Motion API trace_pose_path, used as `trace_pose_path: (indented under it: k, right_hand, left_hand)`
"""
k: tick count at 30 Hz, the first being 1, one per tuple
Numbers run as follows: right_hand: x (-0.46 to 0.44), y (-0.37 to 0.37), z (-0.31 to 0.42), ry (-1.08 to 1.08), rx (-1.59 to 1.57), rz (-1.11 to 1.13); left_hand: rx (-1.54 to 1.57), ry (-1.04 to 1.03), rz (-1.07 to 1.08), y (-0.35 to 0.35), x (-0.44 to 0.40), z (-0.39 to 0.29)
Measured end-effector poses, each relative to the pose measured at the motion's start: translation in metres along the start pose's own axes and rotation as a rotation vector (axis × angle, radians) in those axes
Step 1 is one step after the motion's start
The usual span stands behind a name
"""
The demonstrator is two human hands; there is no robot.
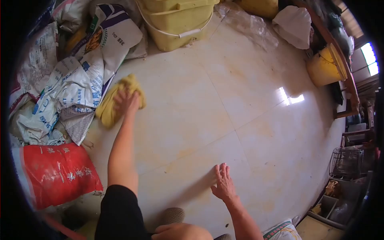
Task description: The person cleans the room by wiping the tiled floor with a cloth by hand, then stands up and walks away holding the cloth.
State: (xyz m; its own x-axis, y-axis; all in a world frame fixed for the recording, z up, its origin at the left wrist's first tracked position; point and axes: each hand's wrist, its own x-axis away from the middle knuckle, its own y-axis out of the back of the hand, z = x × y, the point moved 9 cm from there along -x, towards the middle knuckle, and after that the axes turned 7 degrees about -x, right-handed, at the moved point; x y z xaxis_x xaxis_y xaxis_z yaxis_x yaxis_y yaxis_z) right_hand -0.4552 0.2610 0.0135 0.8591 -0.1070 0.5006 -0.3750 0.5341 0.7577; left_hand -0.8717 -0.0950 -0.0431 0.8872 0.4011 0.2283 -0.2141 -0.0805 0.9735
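Yellow cloth (pixel 107 111) lies on the tiled floor (pixel 180 116), nearer the person than the handled bucket (pixel 176 18) and left of it, under the spread fingers of the left hand (pixel 127 98). Printed sacks (pixel 76 86) lie left of the bucket, beside the cloth; the right hand (pixel 224 187), fingers slightly parted, is well apart from the bucket.
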Motion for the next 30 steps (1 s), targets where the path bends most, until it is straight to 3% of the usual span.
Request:
trace_pose_path:
  k: [5,8,11,14,16,20,22,26,30]
  right_hand:
    - [-0.001,0.001,-0.008,0.034,-0.018,0.035]
    - [-0.004,-0.01,-0.014,0.04,0.034,0.059]
    - [-0.005,-0.008,-0.014,0.013,0.08,0.066]
    - [-0.003,-0.001,-0.009,-0.012,0.032,0.028]
    - [-0.006,-0.003,-0.004,-0.028,0.068,0.065]
    - [0.002,0.004,-0.006,-0.11,-0.005,0.009]
    - [0.009,0.003,-0.001,-0.094,-0.088,-0.03]
    - [0.038,-0.035,0.002,0.012,-0.257,-0.181]
    - [0.081,-0.038,0.001,-0.011,-0.43,-0.331]
  left_hand:
    - [-0.097,-0.657,-0.073,0.001,0.105,-0.198]
    - [-0.034,-0.943,-0.149,-0.018,0.19,-0.236]
    - [0.059,-1.141,-0.173,-0.028,0.258,-0.202]
    - [0.075,-1.24,-0.16,-0.026,0.3,-0.125]
    - [0.047,-1.239,-0.137,-0.018,0.319,-0.064]
    - [-0.131,-1.049,0.033,-0.028,0.348,0.081]
    - [-0.13,-1.048,-0.061,-0.042,0.361,0.137]
    - [-0.155,-1.085,-0.135,-0.042,0.363,0.106]
    - [-0.104,-1.18,-0.104,-0.051,0.374,-0.014]
